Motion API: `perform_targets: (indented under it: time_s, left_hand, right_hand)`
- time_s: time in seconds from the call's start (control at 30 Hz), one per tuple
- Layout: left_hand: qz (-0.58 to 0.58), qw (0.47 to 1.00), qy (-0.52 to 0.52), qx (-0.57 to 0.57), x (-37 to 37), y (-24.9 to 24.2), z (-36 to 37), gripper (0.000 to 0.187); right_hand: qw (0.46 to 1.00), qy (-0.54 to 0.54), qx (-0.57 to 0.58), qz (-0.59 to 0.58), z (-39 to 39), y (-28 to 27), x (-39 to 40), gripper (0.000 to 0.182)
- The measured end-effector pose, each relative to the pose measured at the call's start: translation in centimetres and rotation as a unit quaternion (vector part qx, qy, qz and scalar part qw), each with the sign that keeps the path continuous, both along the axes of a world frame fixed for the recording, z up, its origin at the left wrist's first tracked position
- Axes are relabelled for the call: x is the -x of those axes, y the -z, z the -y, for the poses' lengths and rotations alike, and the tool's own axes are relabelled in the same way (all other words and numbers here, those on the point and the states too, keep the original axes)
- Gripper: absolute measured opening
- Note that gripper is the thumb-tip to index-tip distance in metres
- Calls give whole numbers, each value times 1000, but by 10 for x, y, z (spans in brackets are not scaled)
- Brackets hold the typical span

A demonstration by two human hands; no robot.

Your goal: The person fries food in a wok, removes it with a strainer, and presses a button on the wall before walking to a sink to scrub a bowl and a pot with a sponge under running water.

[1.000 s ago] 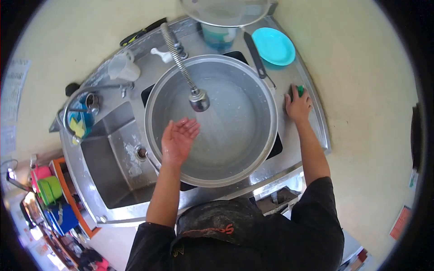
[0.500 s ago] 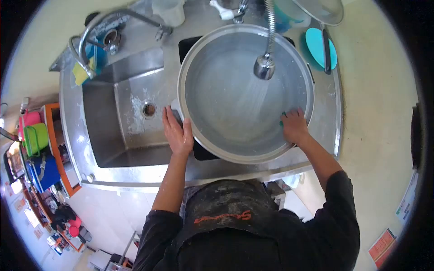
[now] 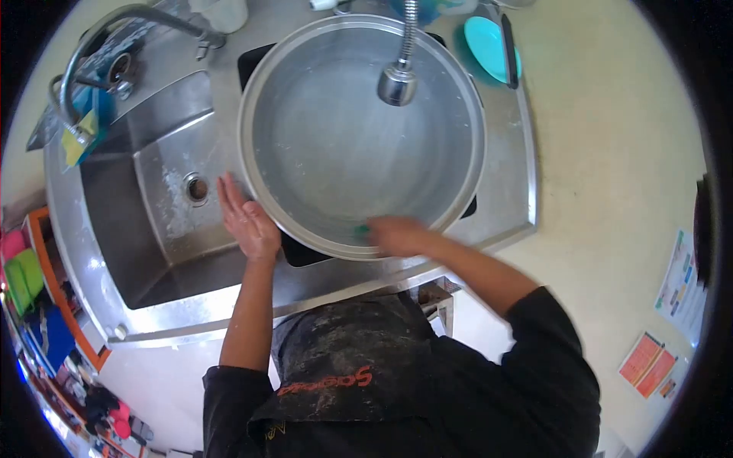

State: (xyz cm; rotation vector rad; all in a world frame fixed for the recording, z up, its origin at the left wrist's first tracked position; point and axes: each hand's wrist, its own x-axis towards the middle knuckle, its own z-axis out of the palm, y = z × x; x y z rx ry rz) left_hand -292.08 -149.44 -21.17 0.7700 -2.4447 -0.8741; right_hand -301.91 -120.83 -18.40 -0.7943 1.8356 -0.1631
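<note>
A large round metal pot (image 3: 328, 153) sits over the right-hand sink basin, its inside wet and greyish. My left hand (image 3: 250, 227) lies with fingers stretched out against the outside of the pot's left wall, the thumb by the rim. Blurred by motion, my right hand (image 3: 397, 235) is inside the pot at the near wall. Its fingers are closed on a green scouring pad (image 3: 362, 230), mostly hidden by the hand. Above the pot hangs a flexible tap with a metal spray head (image 3: 397, 84).
At left is a steel sink basin (image 3: 145, 221) with a drain and white residue. A curved faucet (image 3: 137, 11) arches over its back corner, near a yellow cloth (image 3: 80, 141). A turquoise bowl (image 3: 489, 46) with a black-handled utensil (image 3: 509, 53) stands at the back right.
My right hand has swept with the green pad from the pot's right wall to its near wall. My left hand stays against the pot. The view has shifted and turned.
</note>
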Motion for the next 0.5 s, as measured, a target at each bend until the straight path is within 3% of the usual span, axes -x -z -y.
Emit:
perform_targets:
  time_s: [0.03,0.07,0.1,0.13,0.2,0.23,0.33,0.37,0.4,0.5]
  left_hand:
    - [-1,1000,-8,-12,2,-7,-3,71]
    - [3,1000,-6,-6,3,-9,-2,71]
    - [9,1000,-7,0,4,-9,-3,70]
    - [18,1000,-8,4,1,-8,-5,70]
    - [34,999,-20,6,4,-14,-7,70]
    - [44,999,-29,7,3,-13,-8,69]
    - [59,997,-37,19,3,-9,-7,69]
    - [55,998,-34,20,3,-10,-7,68]
    - [53,998,-42,20,3,-9,-6,68]
    - [49,998,-41,21,3,-7,-7,67]
  right_hand:
    - [989,-46,-133,-46,-34,-13,38,48]
    - [944,-124,-231,-201,-61,-16,75,47]
    - [881,-210,-221,-361,-85,-15,117,45]
    - [824,-249,-240,-448,-81,-22,163,39]
    - [783,-303,-152,-522,-59,-49,235,40]
    - [782,-262,-2,-566,-66,-52,243,38]
    - [754,-272,-108,-589,-120,14,159,34]
    - [873,-203,-104,-432,-107,3,113,32]
    - [954,-123,-96,-254,-93,-5,77,31]
    - [925,-259,-214,-179,-86,-9,131,35]
